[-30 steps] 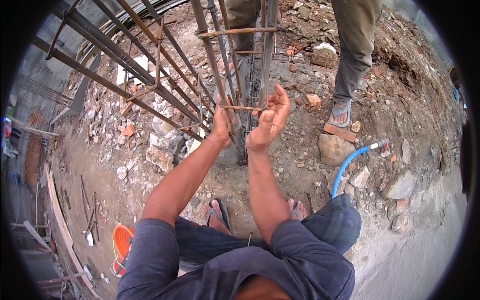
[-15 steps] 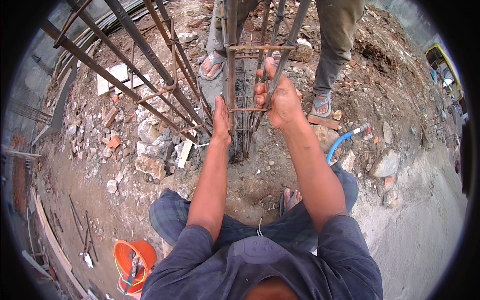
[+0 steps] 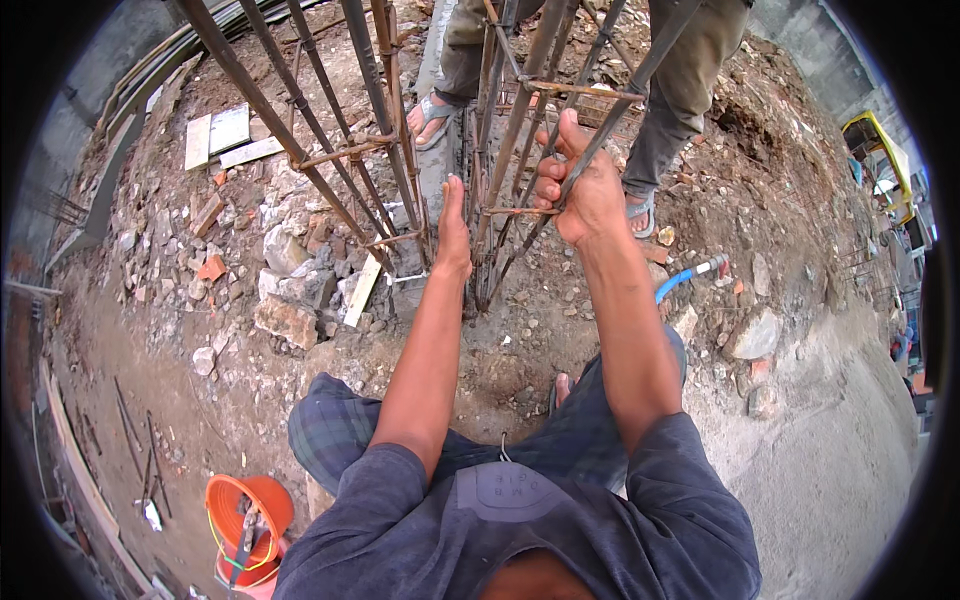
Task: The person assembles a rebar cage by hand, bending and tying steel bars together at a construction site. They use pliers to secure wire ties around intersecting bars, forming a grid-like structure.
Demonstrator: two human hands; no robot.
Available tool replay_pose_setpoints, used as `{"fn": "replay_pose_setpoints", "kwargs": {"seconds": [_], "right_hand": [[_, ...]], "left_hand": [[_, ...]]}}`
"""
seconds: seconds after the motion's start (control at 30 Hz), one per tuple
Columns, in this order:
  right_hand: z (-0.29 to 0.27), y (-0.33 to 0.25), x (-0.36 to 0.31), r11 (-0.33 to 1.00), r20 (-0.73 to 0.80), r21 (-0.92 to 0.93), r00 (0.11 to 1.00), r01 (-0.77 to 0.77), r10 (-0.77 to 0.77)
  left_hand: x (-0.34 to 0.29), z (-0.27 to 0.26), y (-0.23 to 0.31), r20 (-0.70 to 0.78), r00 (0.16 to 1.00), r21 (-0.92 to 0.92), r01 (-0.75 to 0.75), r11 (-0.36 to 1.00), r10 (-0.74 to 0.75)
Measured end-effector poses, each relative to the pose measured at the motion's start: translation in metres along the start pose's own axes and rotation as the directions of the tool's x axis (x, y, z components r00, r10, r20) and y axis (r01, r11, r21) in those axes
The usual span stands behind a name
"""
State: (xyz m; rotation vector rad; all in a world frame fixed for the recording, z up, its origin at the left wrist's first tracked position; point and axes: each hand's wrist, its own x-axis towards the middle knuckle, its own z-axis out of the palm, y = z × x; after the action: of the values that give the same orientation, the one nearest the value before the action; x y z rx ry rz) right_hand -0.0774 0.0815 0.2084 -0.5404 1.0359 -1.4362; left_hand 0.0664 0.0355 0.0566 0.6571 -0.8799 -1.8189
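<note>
- The left hand has its fingers straight and apart from any bar's circumference, palm turned to the right; whether it touches the metal cannot be told.
- The right hand has its grip clamped on the near right bar, fingers curled around it, thumb pointing far.
- That bar belongs to the rebar cage, which rises between the 2 hands and leans toward the far right, its foot at the ground.
- 2 rusty ties cross the cage, 1 beside the right hand and 1 farther up.
- A 2nd cage slants to the far left.
- A co-worker's leg stands beyond the right hand; a sandalled foot is left of the cage.
- An orange bucket sits near left, a blue hose lies right, and pale boards lie far left on rubble.
</note>
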Motion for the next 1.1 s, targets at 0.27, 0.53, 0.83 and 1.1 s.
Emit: {"fn": "replay_pose_setpoints", "kwargs": {"seconds": [0.27, 0.53, 0.83, 1.1], "right_hand": [[0.010, -0.015, -0.002, 0.998, 0.028, 0.058, 1.000, -0.005, 0.003], [0.014, -0.029, -0.015, 0.992, 0.037, 0.071, 0.993, 0.108, -0.111], [-0.016, -0.026, 0.008, 0.995, 0.065, 0.081, 0.996, 0.053, -0.058], [-0.011, 0.002, 0.023, 1.000, -0.023, 0.021, 1.000, 0.006, -0.006]], "left_hand": [[0.000, 0.002, 0.000, -0.049, 0.998, 0.066, -0.047, 0.997, 0.051], [0.005, -0.013, -0.014, -0.207, 0.978, 0.203, 0.013, 0.979, 0.030], [0.003, -0.012, -0.010, -0.249, 0.968, 0.270, 0.080, 0.960, -0.011], [0.005, -0.024, -0.014, -0.220, 0.975, 0.249, 0.038, 0.968, 0.018]]}}
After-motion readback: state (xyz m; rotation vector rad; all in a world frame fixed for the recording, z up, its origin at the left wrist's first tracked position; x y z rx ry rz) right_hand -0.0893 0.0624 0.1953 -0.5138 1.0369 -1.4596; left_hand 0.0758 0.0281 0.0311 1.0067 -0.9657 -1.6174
